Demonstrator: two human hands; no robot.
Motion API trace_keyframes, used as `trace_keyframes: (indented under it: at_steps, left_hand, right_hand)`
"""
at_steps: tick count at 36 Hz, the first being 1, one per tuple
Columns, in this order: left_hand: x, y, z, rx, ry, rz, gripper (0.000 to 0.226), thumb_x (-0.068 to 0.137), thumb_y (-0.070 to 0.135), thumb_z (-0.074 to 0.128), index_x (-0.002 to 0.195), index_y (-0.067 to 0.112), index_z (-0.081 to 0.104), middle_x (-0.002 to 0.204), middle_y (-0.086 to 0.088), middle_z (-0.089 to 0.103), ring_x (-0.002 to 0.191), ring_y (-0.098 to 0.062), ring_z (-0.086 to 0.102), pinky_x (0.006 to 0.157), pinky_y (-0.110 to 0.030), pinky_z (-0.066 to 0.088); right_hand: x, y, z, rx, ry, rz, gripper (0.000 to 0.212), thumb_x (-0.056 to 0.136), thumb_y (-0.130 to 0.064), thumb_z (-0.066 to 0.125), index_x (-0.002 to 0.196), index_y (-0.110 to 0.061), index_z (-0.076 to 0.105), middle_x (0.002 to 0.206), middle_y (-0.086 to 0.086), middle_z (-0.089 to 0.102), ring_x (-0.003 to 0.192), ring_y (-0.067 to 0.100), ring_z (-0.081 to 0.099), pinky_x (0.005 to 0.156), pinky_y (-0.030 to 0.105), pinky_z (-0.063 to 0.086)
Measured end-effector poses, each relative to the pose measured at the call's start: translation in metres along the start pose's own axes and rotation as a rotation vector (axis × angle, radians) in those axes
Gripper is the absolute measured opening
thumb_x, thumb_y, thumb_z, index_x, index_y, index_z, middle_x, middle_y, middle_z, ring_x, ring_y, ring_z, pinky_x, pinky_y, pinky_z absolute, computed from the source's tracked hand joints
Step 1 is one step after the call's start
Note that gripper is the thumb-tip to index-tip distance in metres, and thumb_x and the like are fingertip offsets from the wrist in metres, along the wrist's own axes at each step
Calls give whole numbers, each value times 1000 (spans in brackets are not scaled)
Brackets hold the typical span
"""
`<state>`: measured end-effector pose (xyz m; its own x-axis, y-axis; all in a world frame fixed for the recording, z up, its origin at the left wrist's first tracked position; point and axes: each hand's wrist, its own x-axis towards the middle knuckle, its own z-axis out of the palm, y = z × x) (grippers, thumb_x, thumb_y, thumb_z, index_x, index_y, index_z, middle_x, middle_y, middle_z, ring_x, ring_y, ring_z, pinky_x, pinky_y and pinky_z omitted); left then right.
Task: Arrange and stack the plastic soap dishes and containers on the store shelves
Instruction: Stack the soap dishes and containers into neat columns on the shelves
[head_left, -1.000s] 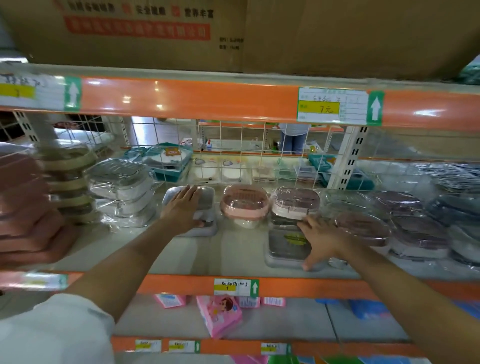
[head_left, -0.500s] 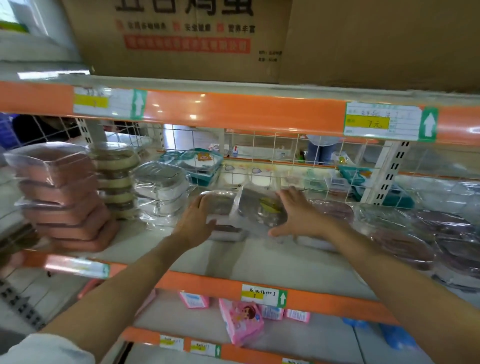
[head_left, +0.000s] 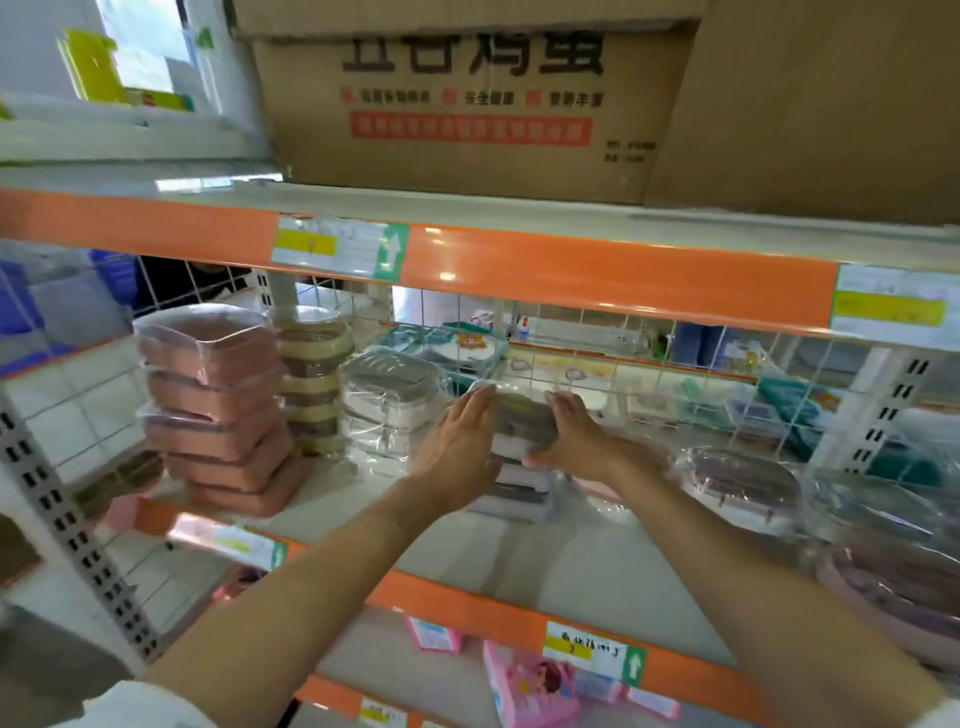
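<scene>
Up on the middle shelf (head_left: 597, 566), both hands flank a small stack of grey soap dishes (head_left: 519, 441) wrapped in clear plastic. The left hand (head_left: 457, 457) lies flat against the stack's left side with straight fingers, and the right hand (head_left: 576, 441) presses its right side the same way, so the grip is an open-palmed squeeze from both sides, with nothing curled round the stack. How many dishes sit in that stack is hard to count, since the hands cover much of it; I cannot tell what, if anything, lies inside them.

Just left of the grey stack stands a pile of clear-lidded white soap dishes (head_left: 389, 410). Further left is a taller column of cream and brown round containers (head_left: 314, 379), then a leaning stack of about 5 pink dishes (head_left: 218, 405) in plastic wrap near the shelf's left end. Right of the grey stack lies a purple-lidded dish (head_left: 737, 488), with more wrapped dishes beyond it, blurred and cut off by the edge.

Behind the grey stack a white wire grid (head_left: 571, 332) backs the shelf. Above it sits a cardboard box (head_left: 467, 104). Below, pink packets (head_left: 530, 686) rest on the lower shelf.
</scene>
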<state>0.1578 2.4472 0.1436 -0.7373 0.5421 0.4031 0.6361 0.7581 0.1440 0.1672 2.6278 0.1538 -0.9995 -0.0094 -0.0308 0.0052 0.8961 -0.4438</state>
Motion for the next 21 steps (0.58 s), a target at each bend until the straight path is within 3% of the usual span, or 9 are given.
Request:
trace_keyframes:
  at_steps: [2,5,11,14,17,21]
  left_hand:
    - [5,8,3,24,-3,56,78,87,27,63,149,7,19,156,-7,15,145,-22,12,118,-31,17]
    - [9,20,8,30,-22,82,76,89,31,61,149,10,18,157,-6,11,146,-21,9,118,-29,10]
    - [18,51,20,5,-53,176,75,90,30,60,149,10,19,157,-8,12,146,-21,8,118,-29,2]
    - [24,71,31,-21,-26,237,70,88,27,62,147,11,28,155,-9,21,144,-22,14,115,-24,-1]
    - [27,93,41,-64,-38,264,68,85,20,65,145,14,33,151,-6,30,141,-21,22,116,-26,7]
    - [33,124,52,-93,-85,339,61,84,21,63,140,21,39,143,0,37,136,-20,31,116,-36,23]
  right_hand:
    - [-8,7,-3,30,3,-7,104,83,-41,70,153,-13,-2,159,4,-6,146,25,10,114,38,20]
    - [-19,24,-8,38,21,-6,100,82,-45,69,152,-12,5,158,3,4,137,24,31,107,35,31]
    - [-48,65,-33,8,68,80,91,81,-40,72,150,-14,18,154,6,19,138,24,27,109,29,26]
    - [-68,89,-44,21,97,99,87,77,-33,77,148,-17,29,147,2,34,132,21,37,101,28,35]
    - [-92,113,-54,-14,112,157,74,79,-29,76,142,-17,39,135,-3,43,123,19,45,89,19,33]
    - [-127,146,-64,-8,117,289,78,78,-33,74,144,-18,35,143,1,41,128,22,42,103,35,38]
